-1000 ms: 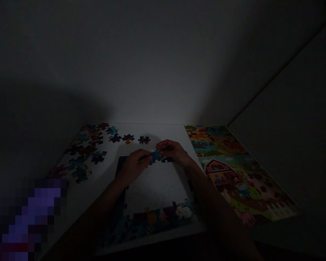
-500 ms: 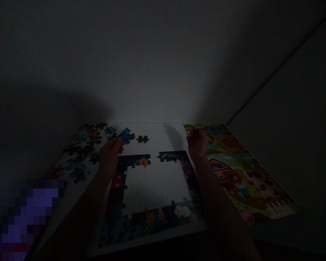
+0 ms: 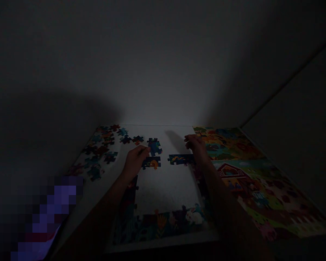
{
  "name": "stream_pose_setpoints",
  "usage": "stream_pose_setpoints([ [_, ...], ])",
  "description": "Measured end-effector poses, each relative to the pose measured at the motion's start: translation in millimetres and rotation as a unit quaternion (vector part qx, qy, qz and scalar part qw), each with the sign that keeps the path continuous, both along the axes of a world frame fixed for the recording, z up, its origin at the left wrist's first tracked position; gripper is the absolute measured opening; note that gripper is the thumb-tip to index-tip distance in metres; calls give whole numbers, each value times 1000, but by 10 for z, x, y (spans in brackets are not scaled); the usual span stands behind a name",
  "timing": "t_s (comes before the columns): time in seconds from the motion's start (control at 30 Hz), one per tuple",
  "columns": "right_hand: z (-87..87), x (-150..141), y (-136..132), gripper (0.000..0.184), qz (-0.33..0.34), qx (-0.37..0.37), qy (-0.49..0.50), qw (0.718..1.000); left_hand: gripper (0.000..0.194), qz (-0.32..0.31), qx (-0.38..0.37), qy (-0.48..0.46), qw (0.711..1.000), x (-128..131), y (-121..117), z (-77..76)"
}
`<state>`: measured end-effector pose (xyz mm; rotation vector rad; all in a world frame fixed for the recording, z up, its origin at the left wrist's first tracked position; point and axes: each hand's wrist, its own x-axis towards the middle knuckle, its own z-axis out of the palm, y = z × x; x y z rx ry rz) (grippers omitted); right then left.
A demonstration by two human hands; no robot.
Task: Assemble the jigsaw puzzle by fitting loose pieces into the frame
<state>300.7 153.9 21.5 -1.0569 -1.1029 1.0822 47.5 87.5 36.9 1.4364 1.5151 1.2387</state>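
My left hand (image 3: 136, 161) pinches a blue jigsaw puzzle piece (image 3: 155, 148) between thumb and fingers. That piece is above the left part of the puzzle border's top row (image 3: 153, 162), just left of a gap in the row. Across the gap lies the right part of the top row (image 3: 179, 158), with a yellow figure on dark blue. My right hand (image 3: 197, 146) hovers near the border's top right corner, fingers loosely bent and apart, nothing visible in them. The bottom row (image 3: 161, 220) is joined along the front; my forearms cover parts of both sides.
Loose puzzle pieces (image 3: 93, 170) lie scattered over the left of the white table (image 3: 168, 190). At the right are two colourful pictures, a savanna scene (image 3: 220, 141) and a farm scene (image 3: 250, 188). A wall (image 3: 157, 72) rises behind the table. The light is dim.
My left hand has carried the blue piece right and nearer, to the top row beside the gap. My right hand stays near the top right corner. The view has shifted slightly.
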Motion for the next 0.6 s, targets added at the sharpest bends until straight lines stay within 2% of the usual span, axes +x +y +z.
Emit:
stream_pose_setpoints([
  [0.27, 15, -87, -78, 25, 68, -24, -83, 994, 38, -14, -7, -10, 1000, -20, 24, -51],
  [0.5, 61, -134, -147, 23, 111, -41, -109, 987, 38, -38, 4, 14, 999, -10, 20, -68],
  [0.6, 103, -173, -202, 28, 163, -58, -123, 977, 37, -49, 9, 35, 998, 11, 14, -119],
])
